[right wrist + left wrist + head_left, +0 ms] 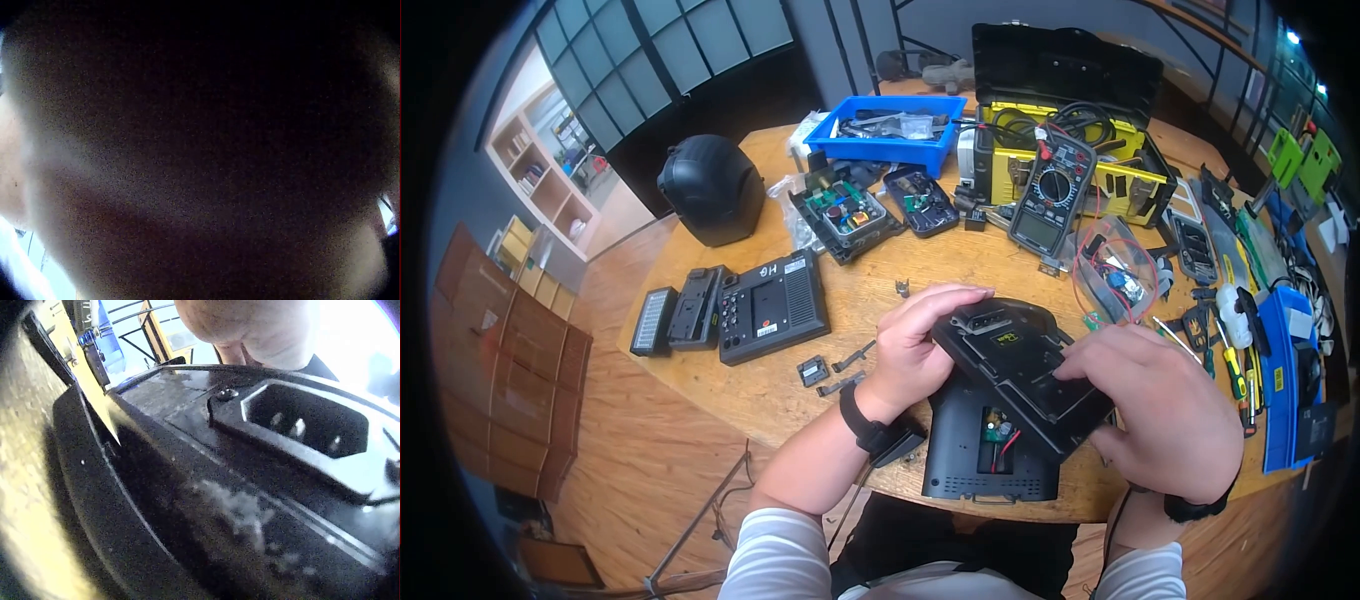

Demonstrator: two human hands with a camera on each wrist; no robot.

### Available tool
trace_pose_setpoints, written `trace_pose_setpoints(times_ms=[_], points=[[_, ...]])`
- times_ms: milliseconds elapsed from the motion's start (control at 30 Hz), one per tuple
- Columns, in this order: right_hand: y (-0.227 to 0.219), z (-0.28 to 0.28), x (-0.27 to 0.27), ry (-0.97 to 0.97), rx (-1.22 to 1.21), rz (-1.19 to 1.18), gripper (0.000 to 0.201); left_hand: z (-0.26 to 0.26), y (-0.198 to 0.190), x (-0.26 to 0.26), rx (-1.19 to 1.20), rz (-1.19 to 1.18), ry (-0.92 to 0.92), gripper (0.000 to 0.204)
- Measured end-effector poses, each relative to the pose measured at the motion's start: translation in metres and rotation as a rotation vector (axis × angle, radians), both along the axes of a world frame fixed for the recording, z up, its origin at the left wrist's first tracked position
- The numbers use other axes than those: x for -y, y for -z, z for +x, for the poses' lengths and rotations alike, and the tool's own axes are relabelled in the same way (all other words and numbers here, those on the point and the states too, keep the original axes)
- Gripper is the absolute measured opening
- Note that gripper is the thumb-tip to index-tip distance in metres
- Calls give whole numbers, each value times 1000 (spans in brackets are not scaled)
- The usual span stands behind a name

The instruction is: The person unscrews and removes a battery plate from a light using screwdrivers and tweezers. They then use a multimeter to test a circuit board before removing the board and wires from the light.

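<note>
A black plastic cover [1022,372] is held tilted above a black housing [948,455], whose cut-out shows a circuit board [998,428] and a red wire. My left hand [917,345] grips the cover's left end. At its right side my right hand [1162,400] holds the edge, fingers bent over the top face. In the left wrist view a black casing with a power socket [306,425] fills the frame, the left hand [250,328] above it. The right wrist view is dark and blurred by skin close to the lens.
Left on the table lie a black control unit [775,308] and small brackets [812,371]. Behind are opened electronics [845,215], a blue bin [940,150], a multimeter [1055,190] and a yellow toolbox [1140,200]. Screwdrivers [1233,370] and a blue tray [1280,380] stand right.
</note>
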State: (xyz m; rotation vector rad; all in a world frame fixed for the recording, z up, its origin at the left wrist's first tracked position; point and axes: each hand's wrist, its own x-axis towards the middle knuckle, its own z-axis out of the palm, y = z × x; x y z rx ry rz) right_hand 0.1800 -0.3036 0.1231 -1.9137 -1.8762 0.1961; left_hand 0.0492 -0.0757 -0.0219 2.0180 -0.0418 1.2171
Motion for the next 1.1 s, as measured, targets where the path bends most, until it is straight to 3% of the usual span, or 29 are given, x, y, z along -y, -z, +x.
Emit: trace_pose_setpoints(times_ms=[333, 433, 500, 567, 667, 867, 933, 1033, 1100], points=[[3, 8, -3, -4, -30, -6, 48, -1, 3, -2, -41, -25, 14, 29], [3, 15, -4, 45, -42, -12, 54, -3, 7, 0, -112, -186, 72, 28], [0, 14, -5, 218, -95, -20, 58, -6, 2, 2, -165, -195, 82, 28], [0, 14, -6, 246, -19, 5, 57, -6, -5, 3, -255, -125, 26, 33], [-2, 16, -5, 254, 50, -13, 58, -2, -3, 1, -175, 1, 5, 39], [5, 25, -3, 240, -36, -38, 62, -7, -8, 3, -243, -23, 10, 36], [4, 25, -4, 353, -155, -74, 66, -7, -10, 4, -248, -30, 24, 35], [9, 25, -2, 361, -39, 28, 73, -1, -5, 1, -253, -53, 68, 31], [9, 26, 0, 360, -99, 23, 72, 4, -4, 0, -171, 61, 50, 32]])
